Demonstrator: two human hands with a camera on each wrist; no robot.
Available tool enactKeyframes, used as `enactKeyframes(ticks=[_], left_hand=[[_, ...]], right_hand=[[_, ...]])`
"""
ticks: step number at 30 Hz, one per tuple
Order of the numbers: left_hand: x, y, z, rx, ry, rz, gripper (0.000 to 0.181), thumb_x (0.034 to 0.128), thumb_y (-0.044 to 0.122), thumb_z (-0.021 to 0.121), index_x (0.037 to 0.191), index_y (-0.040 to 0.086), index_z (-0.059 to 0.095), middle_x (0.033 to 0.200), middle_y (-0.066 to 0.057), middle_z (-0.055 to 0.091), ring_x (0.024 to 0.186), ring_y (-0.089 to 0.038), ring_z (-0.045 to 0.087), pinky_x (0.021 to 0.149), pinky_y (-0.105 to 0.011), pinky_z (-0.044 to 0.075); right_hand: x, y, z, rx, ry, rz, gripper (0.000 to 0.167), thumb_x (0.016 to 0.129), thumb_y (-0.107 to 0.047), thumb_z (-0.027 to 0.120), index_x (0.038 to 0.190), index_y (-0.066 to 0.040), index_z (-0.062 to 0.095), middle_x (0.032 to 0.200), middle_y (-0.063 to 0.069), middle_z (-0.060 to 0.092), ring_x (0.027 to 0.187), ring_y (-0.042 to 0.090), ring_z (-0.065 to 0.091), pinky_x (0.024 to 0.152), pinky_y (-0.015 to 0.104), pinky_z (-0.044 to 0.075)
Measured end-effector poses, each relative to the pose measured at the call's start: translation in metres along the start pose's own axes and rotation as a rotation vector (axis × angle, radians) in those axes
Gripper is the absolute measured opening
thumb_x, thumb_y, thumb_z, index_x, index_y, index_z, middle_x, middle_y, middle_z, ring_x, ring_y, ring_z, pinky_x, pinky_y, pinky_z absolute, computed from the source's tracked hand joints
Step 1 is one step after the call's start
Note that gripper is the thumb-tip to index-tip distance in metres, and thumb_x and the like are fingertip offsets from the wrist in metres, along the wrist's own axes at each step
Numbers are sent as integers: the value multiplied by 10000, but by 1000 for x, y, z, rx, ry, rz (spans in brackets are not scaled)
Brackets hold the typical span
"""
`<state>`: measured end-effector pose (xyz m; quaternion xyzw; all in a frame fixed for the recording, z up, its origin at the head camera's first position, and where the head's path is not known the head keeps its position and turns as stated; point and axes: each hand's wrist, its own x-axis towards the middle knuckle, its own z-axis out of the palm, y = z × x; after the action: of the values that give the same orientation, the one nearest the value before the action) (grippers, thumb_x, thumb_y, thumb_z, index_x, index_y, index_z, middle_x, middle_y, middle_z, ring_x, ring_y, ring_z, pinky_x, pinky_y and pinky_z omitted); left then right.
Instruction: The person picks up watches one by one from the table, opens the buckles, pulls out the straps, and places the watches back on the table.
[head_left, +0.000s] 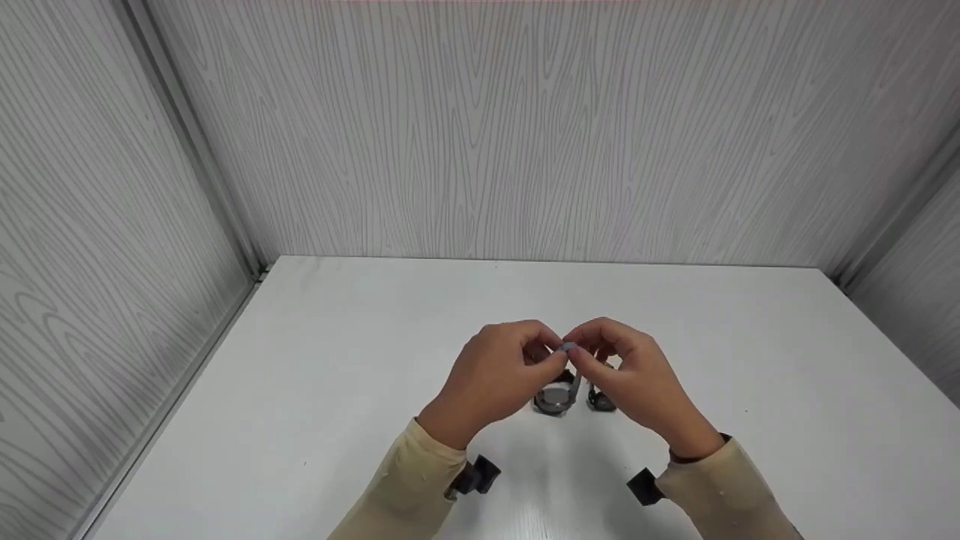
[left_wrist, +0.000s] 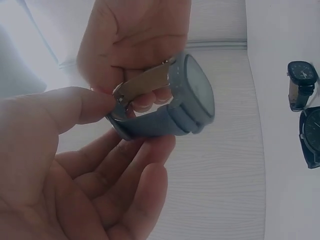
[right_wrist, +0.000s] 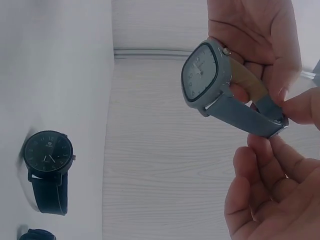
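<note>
Between both hands is a blue-grey wristwatch point(right_wrist: 202, 75) with a rounded-square dial and a strap tan on its inner side. Its strap forms a loop, and its case points down toward the table. My left hand point(head_left: 499, 367) pinches the strap by the buckle with thumb and fingers. From the other side my right hand point(head_left: 630, 375) pinches the same strap end, fingertips nearly touching the left ones. In the left wrist view the case point(left_wrist: 197, 92) is seen from the side. The head view shows only a bit of grey strap point(head_left: 569, 346) between the fingertips.
Below the hands, a black round-faced watch point(right_wrist: 48, 152) lies on the white table point(head_left: 360, 330). Beside it is a smaller dark square-faced watch point(left_wrist: 301, 75). Grey wood-grain panels point(head_left: 480, 135) enclose the table at the back and sides.
</note>
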<state>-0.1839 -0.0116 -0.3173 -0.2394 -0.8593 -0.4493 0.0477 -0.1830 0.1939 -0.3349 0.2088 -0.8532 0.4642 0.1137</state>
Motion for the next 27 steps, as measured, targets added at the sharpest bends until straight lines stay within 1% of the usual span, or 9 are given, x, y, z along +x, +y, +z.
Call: enactKeyframes(ticks=[5,10,14,19,27], left_hand=[[0,-1,0,24,-28,-15,138,987,264,668,1015,192,782,847,142,732,774,-10,662,717,-304,535],[0,-1,0,58,-46,-3,136,990,259,664,1005,189,779,848,140,729,760,-2,653,705,-291,531],[-1,0,0,72,-50,6,132,990,253,662,997,186,775,835,137,728,736,0,647,688,-284,525],[0,-1,1,64,-51,13,117,987,243,658,981,195,765,803,147,717,698,-9,634,659,-282,511],[0,-3,2,68,-51,16,118,991,241,649,992,192,757,808,145,716,699,-13,631,654,-281,509]], right_hand=[[0,0,0,-30,-19,-2,47,1000,-166,695,1025,-180,733,875,-61,672,798,155,608,720,292,489],[-1,1,1,-29,-39,-4,34,1004,-165,690,1004,-159,723,870,-64,673,790,159,604,736,288,495],[-1,2,1,-20,-56,-3,40,1005,-161,685,1001,-144,721,883,-64,680,803,159,613,758,308,508],[0,3,1,-4,-65,2,36,1006,-144,680,989,-147,711,874,-48,677,792,164,622,720,314,507],[1,3,1,7,-74,11,35,1007,-151,680,984,-143,705,869,-32,667,780,183,617,696,297,501]])
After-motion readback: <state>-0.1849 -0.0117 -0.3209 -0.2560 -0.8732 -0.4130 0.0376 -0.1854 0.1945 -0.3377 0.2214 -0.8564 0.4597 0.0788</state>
